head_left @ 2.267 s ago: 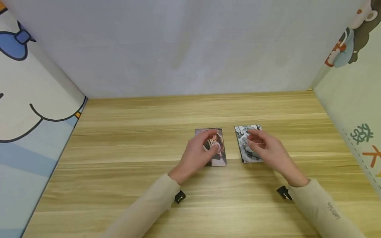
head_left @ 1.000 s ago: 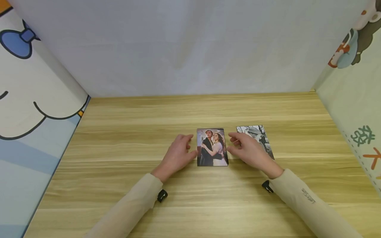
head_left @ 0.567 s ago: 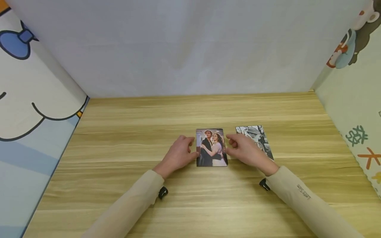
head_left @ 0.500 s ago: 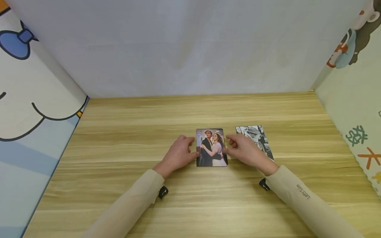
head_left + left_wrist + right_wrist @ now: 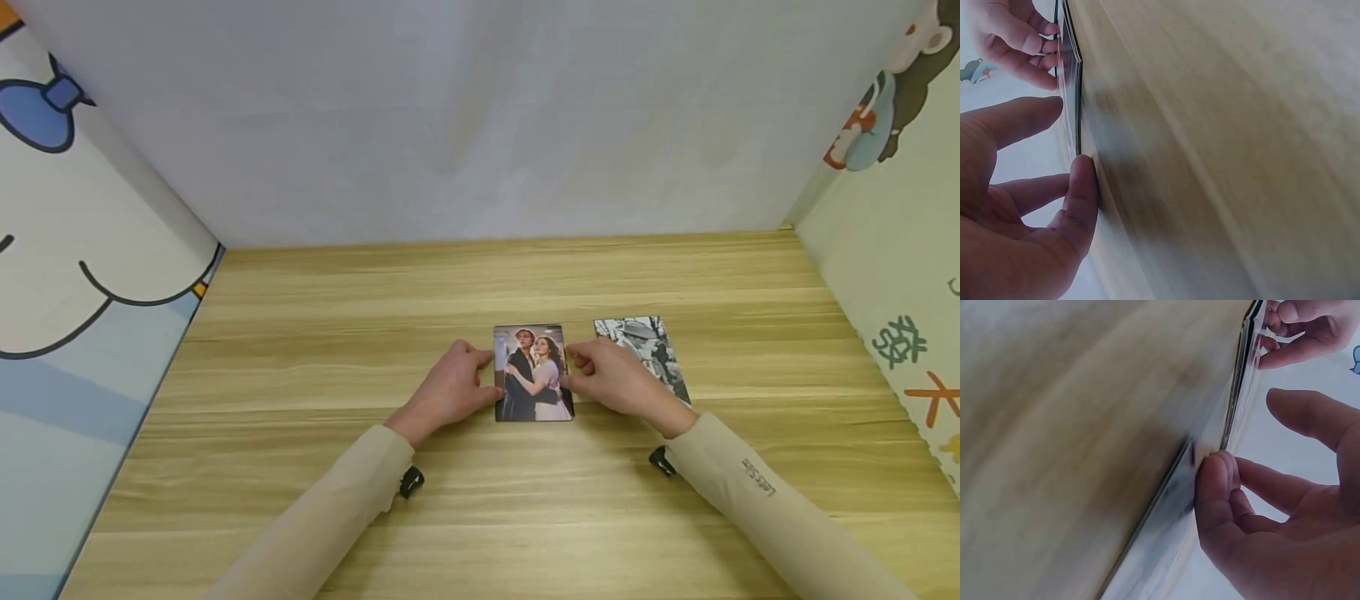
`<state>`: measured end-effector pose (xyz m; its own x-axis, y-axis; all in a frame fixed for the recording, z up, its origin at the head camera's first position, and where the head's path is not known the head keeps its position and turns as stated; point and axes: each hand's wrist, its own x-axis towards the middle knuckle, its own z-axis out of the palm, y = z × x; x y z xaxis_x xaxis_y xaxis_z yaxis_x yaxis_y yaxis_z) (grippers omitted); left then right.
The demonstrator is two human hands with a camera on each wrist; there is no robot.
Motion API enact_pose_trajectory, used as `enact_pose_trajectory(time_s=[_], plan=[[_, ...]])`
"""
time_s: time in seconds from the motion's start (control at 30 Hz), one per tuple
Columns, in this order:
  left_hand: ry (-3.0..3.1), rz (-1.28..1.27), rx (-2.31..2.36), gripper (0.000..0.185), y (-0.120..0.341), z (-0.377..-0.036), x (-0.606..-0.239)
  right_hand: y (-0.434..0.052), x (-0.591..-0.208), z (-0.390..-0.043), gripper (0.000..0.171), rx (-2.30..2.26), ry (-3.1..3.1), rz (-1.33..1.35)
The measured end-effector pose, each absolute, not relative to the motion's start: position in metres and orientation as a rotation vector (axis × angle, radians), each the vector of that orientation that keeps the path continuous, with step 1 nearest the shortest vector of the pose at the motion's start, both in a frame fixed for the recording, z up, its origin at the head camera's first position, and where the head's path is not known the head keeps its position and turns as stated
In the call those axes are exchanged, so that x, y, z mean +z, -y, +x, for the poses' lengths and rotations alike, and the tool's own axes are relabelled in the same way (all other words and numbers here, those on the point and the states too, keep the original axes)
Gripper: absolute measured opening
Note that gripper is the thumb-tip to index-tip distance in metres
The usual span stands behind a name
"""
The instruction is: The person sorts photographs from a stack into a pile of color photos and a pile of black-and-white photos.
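Wooden table (image 5: pixel 315 467), pale grain, carries two photo cards. Landmark: colour photo card (image 5: pixel 532 372), a small stack showing a couple, lying flat about mid-table.

Left hand (image 5: pixel 450 392) sits against the colour card's left edge. Left wrist view: thumb tip touches the stack's near corner at the table surface, index finger extended just above the card edge; fingers (image 5: pixel 1079 200) loosely curved, not closed around the card. Contact only, no lift visible.

Right hand (image 5: pixel 611 382) sits against the colour card's right edge. Right wrist view: thumb and a fingertip (image 5: pixel 1213 481) meet the card's edge; remaining fingers relaxed and spread. Card edge reads as several thin layers here, slightly separated.

Black-and-white photo card (image 5: pixel 647 350) lies flat just to the right of the colour card, apart from it, partly covered by the right hand and wrist.

Both forearms in beige sleeves (image 5: pixel 750 500), a small black clip (image 5: pixel 411 482) at each wrist.

White backdrop (image 5: pixel 480 125) stands behind the colour card; cartoon-printed panels (image 5: pixel 67 275) close off the table to its left and right.
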<state>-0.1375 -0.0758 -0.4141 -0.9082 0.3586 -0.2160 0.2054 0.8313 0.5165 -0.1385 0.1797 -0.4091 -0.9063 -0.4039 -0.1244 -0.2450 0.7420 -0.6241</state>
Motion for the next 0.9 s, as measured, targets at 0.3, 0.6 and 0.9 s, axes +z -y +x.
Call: enact_pose_trajectory(time_s=[0.3, 0.6, 0.9], plan=[[-2.706, 0.43, 0.722, 0.066, 0.0759, -0.1369, -0.4124, -0.1773, -0.4091, -0.1392, 0.052, -0.864, -2.701, -0.501], [-2.714, 0.457, 0.725, 0.066, 0.0767, -0.1355, -0.4118, -0.1774, -0.4092, -0.1391, 0.05, -0.882, -2.7, -0.522], [-2.708, 0.435, 0.765, 0.066, 0.0768, -0.1351, -0.4123, -0.1784, -0.4111, -0.1385, 0.042, -0.97, -2.673, -0.525]])
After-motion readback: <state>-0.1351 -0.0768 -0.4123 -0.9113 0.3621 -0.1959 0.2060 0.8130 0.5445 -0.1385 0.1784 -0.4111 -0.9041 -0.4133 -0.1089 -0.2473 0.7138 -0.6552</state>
